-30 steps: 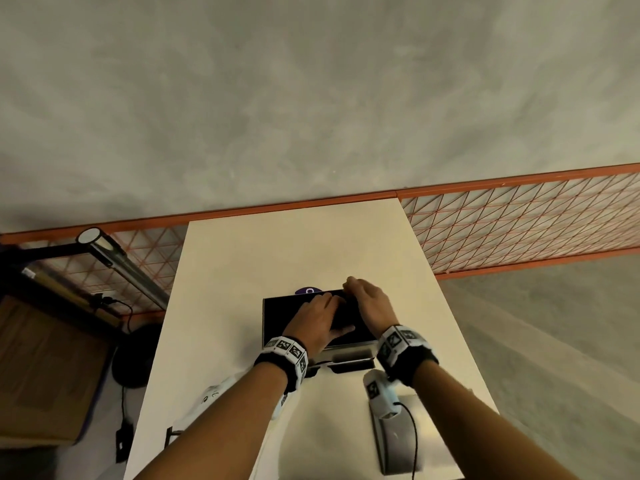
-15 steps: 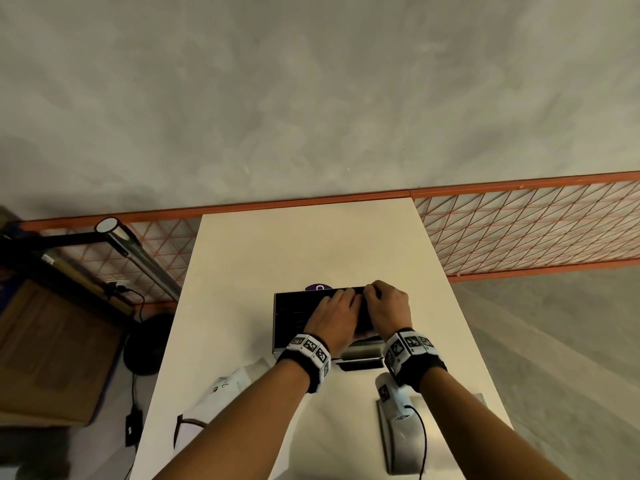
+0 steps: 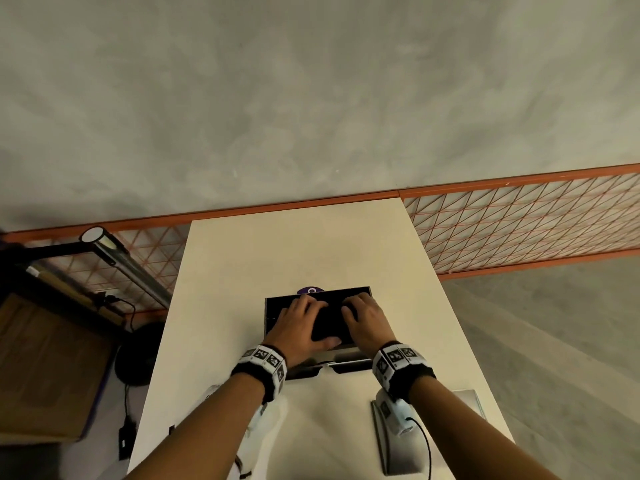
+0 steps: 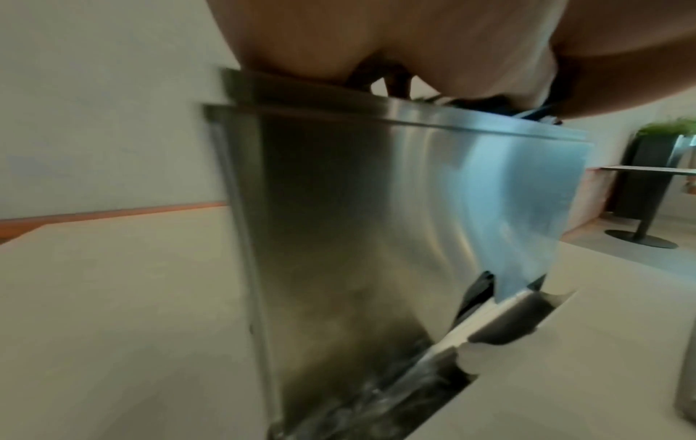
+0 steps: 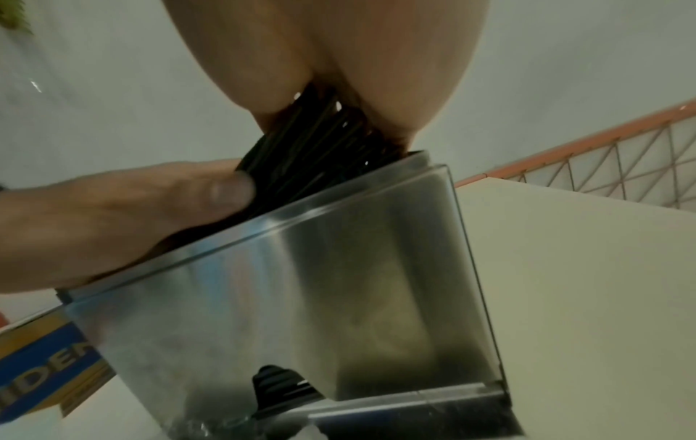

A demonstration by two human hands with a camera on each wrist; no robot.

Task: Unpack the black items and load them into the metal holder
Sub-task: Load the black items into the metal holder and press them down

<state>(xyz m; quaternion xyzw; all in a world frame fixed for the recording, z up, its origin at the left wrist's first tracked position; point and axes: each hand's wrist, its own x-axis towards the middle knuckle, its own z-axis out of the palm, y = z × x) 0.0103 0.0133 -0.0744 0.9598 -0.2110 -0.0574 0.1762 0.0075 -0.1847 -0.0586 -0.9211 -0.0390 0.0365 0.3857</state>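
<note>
Brushed, mirror-bright metal holder (image 5: 339,282), a boxy sheet-steel dispenser with a cut-out slot at its foot, standing mid-way along a smooth cream table (image 3: 294,247); slim black items (image 5: 312,148), glossy and ribbed like a stack of thin sticks, packed in the open top, long axis running left to right across the holder; more black visible through the slot. Left hand (image 3: 298,327) curled over the bundle, thumb clamping its near side; right hand (image 3: 367,320) curled on it likewise. Orange wire-mesh fence (image 3: 519,226) behind; blue-and-yellow printed box (image 5: 41,366) just beside the holder.
</note>
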